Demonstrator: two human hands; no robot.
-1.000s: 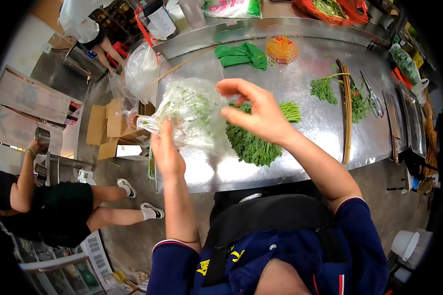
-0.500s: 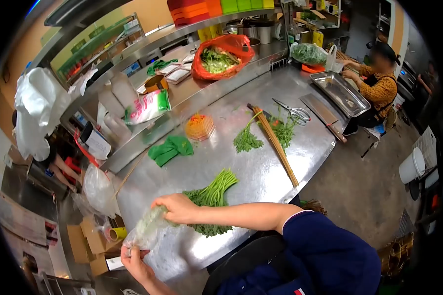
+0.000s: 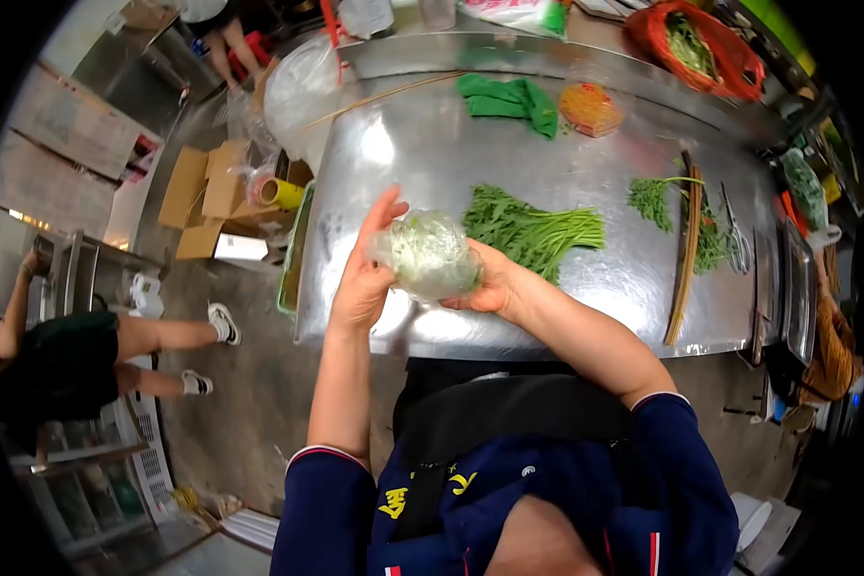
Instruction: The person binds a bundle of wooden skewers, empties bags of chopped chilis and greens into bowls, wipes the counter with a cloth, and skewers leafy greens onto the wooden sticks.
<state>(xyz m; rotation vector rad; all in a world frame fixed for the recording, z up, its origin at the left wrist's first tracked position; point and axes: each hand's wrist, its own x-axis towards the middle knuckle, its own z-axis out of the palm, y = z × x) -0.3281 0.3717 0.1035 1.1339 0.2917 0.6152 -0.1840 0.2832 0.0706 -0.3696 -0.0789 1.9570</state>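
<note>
A clear plastic bag (image 3: 426, 252) with pale green contents is held up between my two hands, over the front left part of the steel table (image 3: 413, 125). My left hand (image 3: 363, 274) grips its left side, with a finger stretched upward. On the bag's right side, my right hand (image 3: 494, 280) is closed around the lower edge. What exactly the bag contains is blurred by the plastic. Just right of it lies a bunch of leafy greens (image 3: 533, 230), its cut stems pointing right.
A green cloth (image 3: 509, 103) and an orange-topped clear container (image 3: 590, 108) lie toward the back. Long thin sticks (image 3: 685, 254), herb sprigs (image 3: 649, 204) and scissors (image 3: 736, 240) are at the right. A cardboard box (image 3: 211, 202) stands left of the table. Another person (image 3: 77, 355) is at the left.
My view has swung left and down. Both hands have come together around the bag, which was stretched between them and now looks gathered into a rounded bundle.
</note>
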